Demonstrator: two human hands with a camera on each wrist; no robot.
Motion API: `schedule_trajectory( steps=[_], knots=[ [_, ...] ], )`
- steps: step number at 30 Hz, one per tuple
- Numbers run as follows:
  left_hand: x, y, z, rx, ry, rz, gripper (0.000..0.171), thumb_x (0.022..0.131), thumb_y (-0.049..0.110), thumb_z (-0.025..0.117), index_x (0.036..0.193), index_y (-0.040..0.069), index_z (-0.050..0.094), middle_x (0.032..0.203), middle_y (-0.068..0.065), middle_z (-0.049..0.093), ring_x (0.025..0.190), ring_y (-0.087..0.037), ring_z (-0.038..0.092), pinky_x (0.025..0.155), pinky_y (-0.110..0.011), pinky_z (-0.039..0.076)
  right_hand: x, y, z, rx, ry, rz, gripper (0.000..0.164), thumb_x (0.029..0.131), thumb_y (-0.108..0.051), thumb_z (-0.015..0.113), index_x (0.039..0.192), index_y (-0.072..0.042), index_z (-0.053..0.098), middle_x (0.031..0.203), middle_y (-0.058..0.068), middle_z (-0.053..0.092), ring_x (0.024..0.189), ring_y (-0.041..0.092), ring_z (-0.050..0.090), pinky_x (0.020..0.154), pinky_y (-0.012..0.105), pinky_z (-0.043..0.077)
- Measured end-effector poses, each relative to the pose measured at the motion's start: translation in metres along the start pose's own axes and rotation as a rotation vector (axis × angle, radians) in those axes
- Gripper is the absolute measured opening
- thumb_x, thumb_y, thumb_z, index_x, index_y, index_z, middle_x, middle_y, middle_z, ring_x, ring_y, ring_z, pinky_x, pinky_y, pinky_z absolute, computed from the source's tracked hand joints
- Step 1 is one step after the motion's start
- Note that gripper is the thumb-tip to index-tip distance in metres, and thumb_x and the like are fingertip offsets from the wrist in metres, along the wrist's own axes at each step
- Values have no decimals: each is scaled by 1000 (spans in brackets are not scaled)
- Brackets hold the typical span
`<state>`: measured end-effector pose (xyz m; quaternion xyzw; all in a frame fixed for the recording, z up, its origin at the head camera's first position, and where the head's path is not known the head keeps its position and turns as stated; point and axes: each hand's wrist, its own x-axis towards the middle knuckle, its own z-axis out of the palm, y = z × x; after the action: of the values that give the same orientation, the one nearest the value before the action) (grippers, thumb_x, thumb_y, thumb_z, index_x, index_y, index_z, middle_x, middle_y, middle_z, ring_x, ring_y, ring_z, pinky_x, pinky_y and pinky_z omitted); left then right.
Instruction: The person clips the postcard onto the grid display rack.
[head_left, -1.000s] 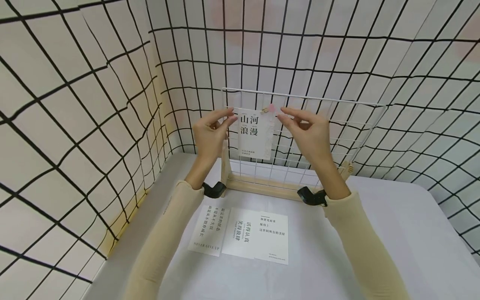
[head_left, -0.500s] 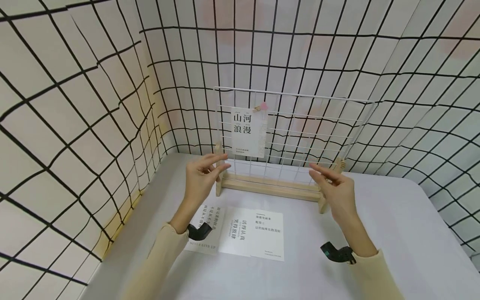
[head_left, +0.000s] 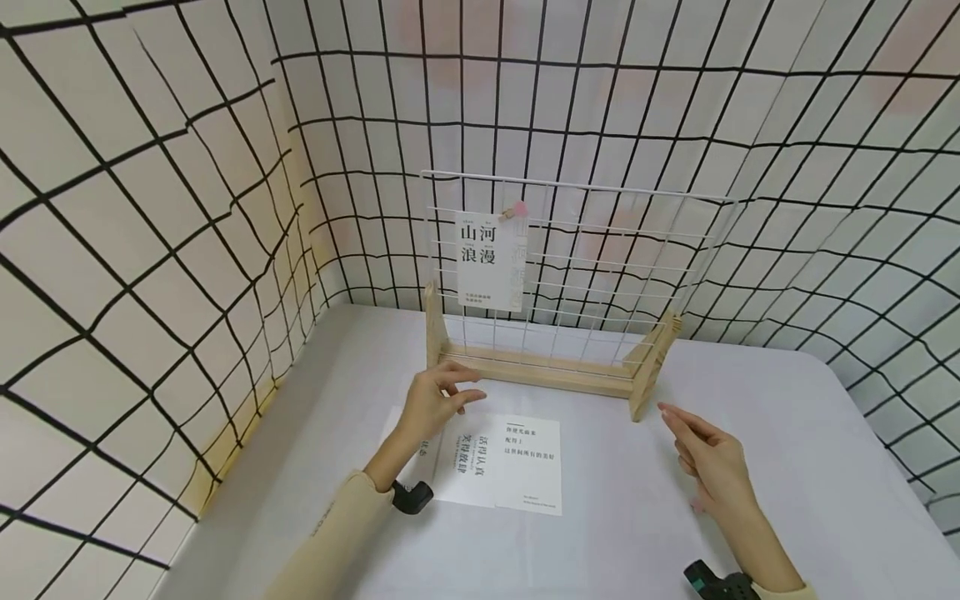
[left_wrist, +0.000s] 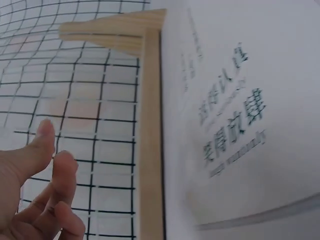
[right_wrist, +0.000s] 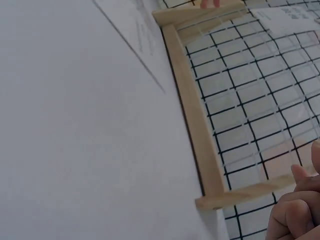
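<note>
My left hand (head_left: 438,400) hovers over the printed paper cards on the table, thumb and forefinger apart with nothing between them. Its forearm partly covers the left card (head_left: 426,460); the middle card (head_left: 465,483) and right card (head_left: 528,475) lie alongside. My right hand (head_left: 716,467) is to the right of the stand, fingers loosely bent and thumb near the forefinger. A small pink thing (head_left: 697,505) shows at its lower edge, mostly hidden. Another card (head_left: 487,275) hangs on the white wire grid (head_left: 585,250), held by a small clip (head_left: 517,210) with a pink ornament.
A wooden stand (head_left: 540,377) supports the wire grid at the back of the white-covered table (head_left: 600,533). Black-lined grid walls (head_left: 150,250) rise at the left and behind. Dark camera mounts (head_left: 412,497) sit on both wrists.
Both hands have left the hung card and come down toward the table. The left moved over the cards, the right out to the right. The hung card stays on the grid.
</note>
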<state>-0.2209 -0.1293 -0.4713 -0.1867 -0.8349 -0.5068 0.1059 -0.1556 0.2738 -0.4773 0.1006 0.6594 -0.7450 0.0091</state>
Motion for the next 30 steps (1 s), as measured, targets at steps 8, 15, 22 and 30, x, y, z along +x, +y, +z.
schedule_trajectory(
  steps=[8, 15, 22, 30],
  knots=[
    [4, -14, 23, 191, -194, -87, 38, 79, 21, 89, 115, 14, 80, 116, -9, 69, 68, -6, 52, 57, -18, 40, -18, 15, -43, 77, 7, 91, 18, 102, -21, 67, 112, -28, 80, 69, -14, 56, 56, 12, 18, 52, 33, 14],
    [14, -26, 39, 275, -310, -103, 43, 73, 24, 94, 113, 17, 81, 105, -3, 62, 71, -6, 51, 62, -20, 40, -34, 29, -76, 39, 31, 235, 16, 100, -27, 71, 108, -38, 79, 107, -28, 74, 73, -17, 58, 62, 9, 49],
    [22, -33, 50, 313, -357, -134, 44, 65, 26, 97, 106, 21, 83, 105, 1, 62, 77, -9, 51, 70, -23, 41, -47, 46, -89, -3, 88, 307, 15, 96, -29, 76, 104, -41, 79, 108, -25, 75, 61, -14, 53, 47, 27, 33],
    [27, -31, 54, 293, -364, -151, 38, 63, 24, 99, 98, 22, 84, 100, 2, 63, 79, -11, 50, 67, -24, 39, -50, 49, -94, -111, 196, 304, 14, 90, -33, 82, 100, -43, 80, 93, -25, 77, 45, 7, 27, 44, 37, 26]
  ],
)
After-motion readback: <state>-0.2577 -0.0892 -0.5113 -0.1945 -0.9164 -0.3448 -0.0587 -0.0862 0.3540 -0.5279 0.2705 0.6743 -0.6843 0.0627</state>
